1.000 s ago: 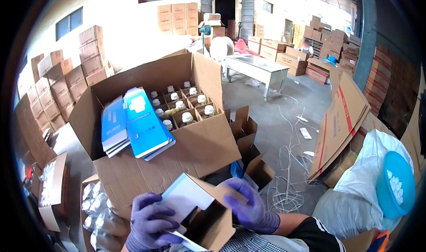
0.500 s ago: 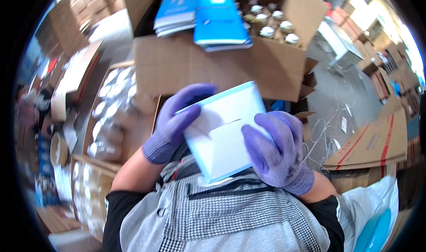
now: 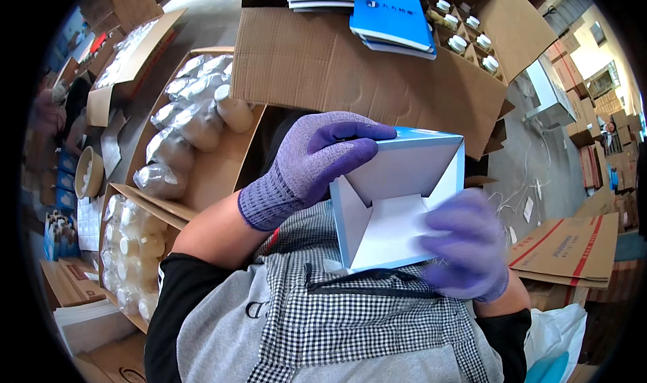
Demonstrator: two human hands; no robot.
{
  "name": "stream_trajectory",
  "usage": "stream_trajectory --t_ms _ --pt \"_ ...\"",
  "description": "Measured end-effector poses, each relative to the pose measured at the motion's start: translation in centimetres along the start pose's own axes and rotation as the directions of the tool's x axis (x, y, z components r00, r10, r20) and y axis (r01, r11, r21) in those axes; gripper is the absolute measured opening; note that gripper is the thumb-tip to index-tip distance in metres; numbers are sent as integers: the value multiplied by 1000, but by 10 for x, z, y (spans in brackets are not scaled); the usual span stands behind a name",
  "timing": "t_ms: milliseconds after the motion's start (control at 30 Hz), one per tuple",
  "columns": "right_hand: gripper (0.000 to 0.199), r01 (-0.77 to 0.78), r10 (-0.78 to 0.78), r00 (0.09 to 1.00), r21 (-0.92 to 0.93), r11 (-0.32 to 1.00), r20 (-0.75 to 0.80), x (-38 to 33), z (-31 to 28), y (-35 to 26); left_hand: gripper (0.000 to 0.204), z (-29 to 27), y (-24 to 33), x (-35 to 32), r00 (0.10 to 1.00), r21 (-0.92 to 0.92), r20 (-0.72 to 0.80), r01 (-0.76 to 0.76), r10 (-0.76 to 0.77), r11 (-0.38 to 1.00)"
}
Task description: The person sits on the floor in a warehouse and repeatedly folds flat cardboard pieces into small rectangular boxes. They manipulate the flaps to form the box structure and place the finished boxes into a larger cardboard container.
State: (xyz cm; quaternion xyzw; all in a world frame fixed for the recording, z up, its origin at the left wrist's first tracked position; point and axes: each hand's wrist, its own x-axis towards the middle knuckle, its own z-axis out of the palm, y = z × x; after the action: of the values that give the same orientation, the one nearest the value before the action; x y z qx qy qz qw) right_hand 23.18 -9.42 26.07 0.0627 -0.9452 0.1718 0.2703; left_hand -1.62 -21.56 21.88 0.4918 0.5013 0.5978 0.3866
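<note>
A small light-blue carton is tilted in front of my apron, its open side facing up and its white inner walls and folded inner flaps showing. In a purple knit glove, my left hand pinches the carton's upper left edge between thumb and fingers. Also gloved in purple, my right hand is smeared by motion at the carton's right side. Whether its fingers touch the wall I cannot tell.
Ahead stands a large cardboard box with white-capped bottles in dividers and stacked blue folded cartons on it. Left are trays of plastic-wrapped jars. Flattened cardboard lies right, near white straps on the floor.
The carton has tipped, and its inside now shows deeper between its walls. My right hand has moved off its face to the right side. The whole view has shifted.
</note>
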Motion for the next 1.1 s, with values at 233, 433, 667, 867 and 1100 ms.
stream_trajectory --t_ms 233,433,667,867,1100 --pt "45 -797 681 598 222 562 422 62 -66 104 20 49 79 60 779 -101 413 -476 472 873" --pt "54 -859 813 493 324 397 310 -8 -160 125 37 104 80 108 577 -284 444 -635 686 718" --pt "69 -993 903 103 -100 67 -417 -197 -342 119 50 28 -57 105 971 -109 214 -88 109 990" --pt "66 -910 843 -107 -289 -296 -527 -349 -214 326 39 6 -135 70 966 138 6 257 -260 957" --pt "68 -926 903 -165 -254 -281 -397 -391 -38 487 34 22 -128 61 878 372 -101 469 -468 801"
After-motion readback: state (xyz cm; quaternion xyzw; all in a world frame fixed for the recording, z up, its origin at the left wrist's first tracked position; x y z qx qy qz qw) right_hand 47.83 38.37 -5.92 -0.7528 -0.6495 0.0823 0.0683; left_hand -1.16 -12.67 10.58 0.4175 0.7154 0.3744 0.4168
